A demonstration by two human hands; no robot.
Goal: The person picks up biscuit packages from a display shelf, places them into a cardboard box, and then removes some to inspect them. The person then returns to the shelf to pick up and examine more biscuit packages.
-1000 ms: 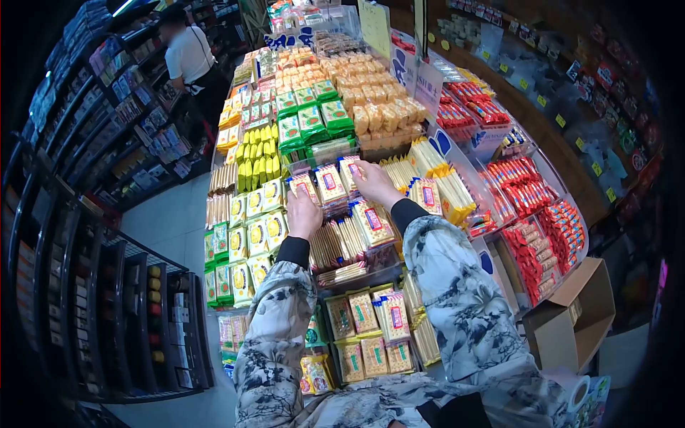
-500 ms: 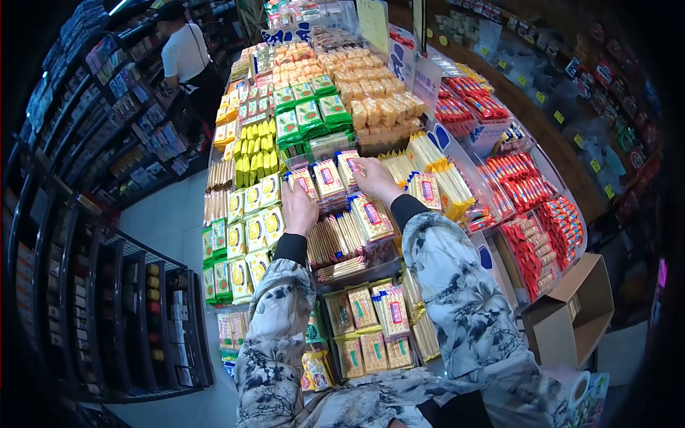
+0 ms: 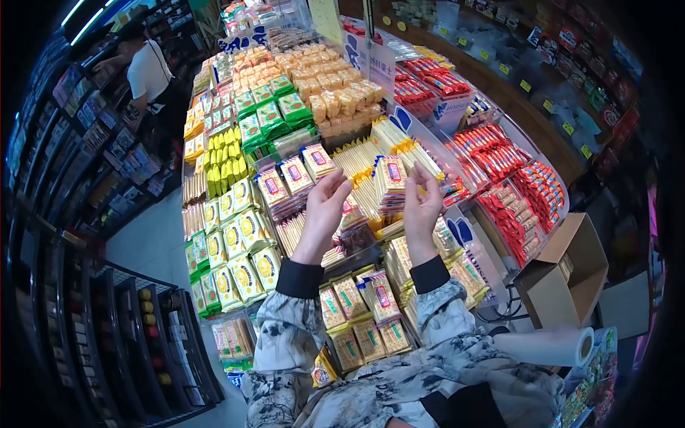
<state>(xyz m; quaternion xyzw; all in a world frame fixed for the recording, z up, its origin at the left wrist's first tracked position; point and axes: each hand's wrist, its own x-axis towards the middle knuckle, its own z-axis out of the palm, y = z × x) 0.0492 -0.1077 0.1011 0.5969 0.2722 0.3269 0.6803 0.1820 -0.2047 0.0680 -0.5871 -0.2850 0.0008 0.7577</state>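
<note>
My left hand (image 3: 326, 217) hovers with fingers stretched out over the bin of upright packets, nothing in it. To its left stand stacks of flat cracker packets (image 3: 294, 173) with red-and-blue labels. My right hand (image 3: 422, 210) is raised with thumb and fingers apart, right at the side of another stack of labelled cracker packets (image 3: 392, 178). That stack rests on yellow-ended packets (image 3: 357, 167) standing in rows. Below the hands, one labelled packet (image 3: 382, 295) lies on top of green-labelled cracker packs (image 3: 348, 348).
Green packs (image 3: 270, 118), yellow packs (image 3: 225, 153) and white-yellow packs (image 3: 239, 235) fill the display's left side. Red-wrapped snacks (image 3: 485, 157) lie on the right. An open cardboard box (image 3: 564, 271) and a plastic roll (image 3: 546, 347) stand at the right. A person (image 3: 148, 71) is at the left shelves.
My hands have come off the labelled stacks and drawn back, fingers loosened. The right hand is now beside the stack on the yellow-ended packets. The view has swung to the right.
</note>
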